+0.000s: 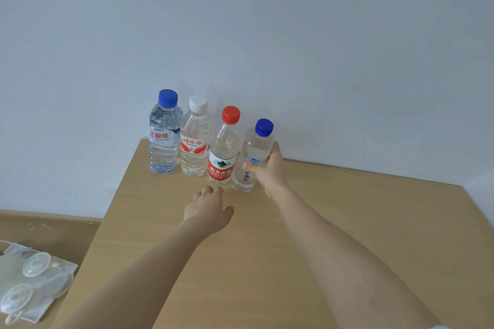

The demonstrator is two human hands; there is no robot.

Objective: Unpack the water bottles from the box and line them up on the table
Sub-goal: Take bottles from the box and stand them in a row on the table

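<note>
Now right hand [270, 171] around rightmost bottle [256, 147]

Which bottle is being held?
The blue-capped bottle at the row's right end: the right hand grips its middle. The other blue-capped one stands free at the left end.

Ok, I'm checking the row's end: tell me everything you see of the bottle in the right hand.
The bottle is clear plastic with a blue cap, a blue logo and dark characters down its side. It is upright at the right end of the row on the table, close beside the red-capped bottle. The right hand grips its middle.
</note>
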